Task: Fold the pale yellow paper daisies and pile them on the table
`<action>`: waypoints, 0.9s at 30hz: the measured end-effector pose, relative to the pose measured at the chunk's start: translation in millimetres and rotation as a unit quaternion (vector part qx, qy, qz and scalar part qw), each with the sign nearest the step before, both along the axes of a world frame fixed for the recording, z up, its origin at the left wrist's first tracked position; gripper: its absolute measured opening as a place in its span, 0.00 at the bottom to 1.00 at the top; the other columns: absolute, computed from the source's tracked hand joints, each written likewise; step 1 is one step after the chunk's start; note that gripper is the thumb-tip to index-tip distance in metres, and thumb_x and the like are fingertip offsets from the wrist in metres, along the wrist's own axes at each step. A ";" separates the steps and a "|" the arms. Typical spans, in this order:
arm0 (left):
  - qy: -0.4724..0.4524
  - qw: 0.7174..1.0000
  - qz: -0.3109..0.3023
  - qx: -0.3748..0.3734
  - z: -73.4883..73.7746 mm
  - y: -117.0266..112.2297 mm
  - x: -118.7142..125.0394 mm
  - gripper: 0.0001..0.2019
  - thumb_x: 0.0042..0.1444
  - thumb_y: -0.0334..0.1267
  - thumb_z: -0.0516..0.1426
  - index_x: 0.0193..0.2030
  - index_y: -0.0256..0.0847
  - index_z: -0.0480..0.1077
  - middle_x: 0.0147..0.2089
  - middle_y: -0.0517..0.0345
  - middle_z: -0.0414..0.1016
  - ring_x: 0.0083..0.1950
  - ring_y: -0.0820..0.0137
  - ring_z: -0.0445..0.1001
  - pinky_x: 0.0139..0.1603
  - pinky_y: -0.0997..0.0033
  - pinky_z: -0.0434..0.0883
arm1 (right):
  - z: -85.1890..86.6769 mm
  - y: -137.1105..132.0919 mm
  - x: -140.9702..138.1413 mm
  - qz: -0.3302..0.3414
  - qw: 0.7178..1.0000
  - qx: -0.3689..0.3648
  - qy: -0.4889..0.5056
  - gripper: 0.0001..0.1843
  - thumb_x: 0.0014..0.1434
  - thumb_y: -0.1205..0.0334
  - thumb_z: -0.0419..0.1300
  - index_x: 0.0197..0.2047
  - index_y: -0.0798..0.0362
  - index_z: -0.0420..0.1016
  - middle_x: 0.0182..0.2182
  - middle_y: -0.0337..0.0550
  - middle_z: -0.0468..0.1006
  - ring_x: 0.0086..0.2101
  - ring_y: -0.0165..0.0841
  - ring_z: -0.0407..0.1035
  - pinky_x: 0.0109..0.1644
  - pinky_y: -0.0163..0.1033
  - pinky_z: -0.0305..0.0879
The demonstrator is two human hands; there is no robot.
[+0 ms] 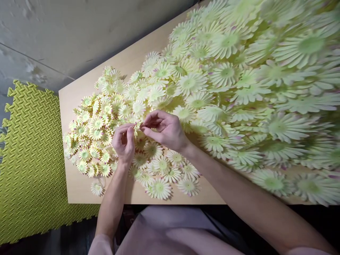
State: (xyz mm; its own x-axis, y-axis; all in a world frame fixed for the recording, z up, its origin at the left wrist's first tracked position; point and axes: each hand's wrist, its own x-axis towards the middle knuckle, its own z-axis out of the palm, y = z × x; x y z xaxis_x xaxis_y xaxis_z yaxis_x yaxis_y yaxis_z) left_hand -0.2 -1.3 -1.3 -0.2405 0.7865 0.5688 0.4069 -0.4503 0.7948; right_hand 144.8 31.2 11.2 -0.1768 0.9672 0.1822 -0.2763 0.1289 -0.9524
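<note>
You are holding one small daisy piece (137,128) between both hands, just above the heap of loose flowers (186,85) that is covering most of the bench (79,95). Your left hand (123,141) is curled shut, with thumb and forefinger pinching the piece from the near side. Your right hand (164,129) is gripping its far edge with thumb and fingertips, the other fingers arching above. The piece is sitting right between the two pinches, over the smaller flowers at the left end of the heap. Whether you are gripping one layer or several is too small to tell.

For fine work like this, I judge that a light grip near the petal bases is serving you better than one at the tips, which look thin and easy to crease. Working low over the heap is sensible too: a dropped piece would be landing among its like, not on the green foam mat (29,152) beside the bench.
</note>
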 end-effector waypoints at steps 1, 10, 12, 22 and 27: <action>-0.010 1.000 0.005 -0.008 -0.2 -0.1 -0.4 0.06 0.64 0.36 0.56 0.37 0.40 0.73 0.38 0.56 0.78 0.42 0.72 0.78 0.46 0.66 0.76 | -0.4 0.7 0.6 -0.008 1.000 0.005 -0.003 0.10 0.48 0.69 0.68 0.34 0.52 0.72 0.30 0.38 0.77 0.32 0.30 0.76 0.38 0.37 0.78; -0.214 0.976 -0.002 -0.043 -0.6 3.7 -3.9 0.09 0.66 0.41 0.54 0.39 0.42 0.73 0.39 0.57 0.76 0.44 0.72 0.78 0.51 0.61 0.78 | 2.7 13.1 14.4 -0.127 0.991 0.044 -0.027 0.10 0.49 0.72 0.66 0.32 0.50 0.71 0.30 0.39 0.76 0.31 0.31 0.74 0.36 0.39 0.77; -0.199 0.979 -0.003 -0.039 -0.2 3.4 -4.3 0.09 0.65 0.41 0.55 0.39 0.42 0.74 0.39 0.57 0.76 0.44 0.72 0.78 0.51 0.60 0.77 | 3.1 13.3 14.5 -0.127 0.990 0.051 -0.038 0.10 0.49 0.72 0.66 0.31 0.50 0.71 0.29 0.39 0.76 0.31 0.31 0.73 0.35 0.39 0.77; -0.117 0.985 -0.086 -0.093 -7.0 0.3 -2.6 0.10 0.58 0.41 0.63 0.46 0.45 0.75 0.44 0.56 0.78 0.47 0.71 0.78 0.48 0.68 0.76 | 1.2 2.2 5.5 -0.038 0.995 0.066 -0.065 0.07 0.49 0.70 0.66 0.32 0.53 0.73 0.28 0.39 0.78 0.30 0.31 0.74 0.35 0.37 0.75; -0.092 0.990 -0.037 -0.099 -4.7 1.5 -2.7 0.07 0.60 0.43 0.61 0.39 0.43 0.76 0.41 0.55 0.79 0.45 0.71 0.79 0.49 0.64 0.77 | 3.0 2.2 6.2 -0.039 0.994 0.065 -0.083 0.07 0.50 0.68 0.67 0.32 0.52 0.73 0.28 0.40 0.79 0.30 0.32 0.74 0.36 0.40 0.76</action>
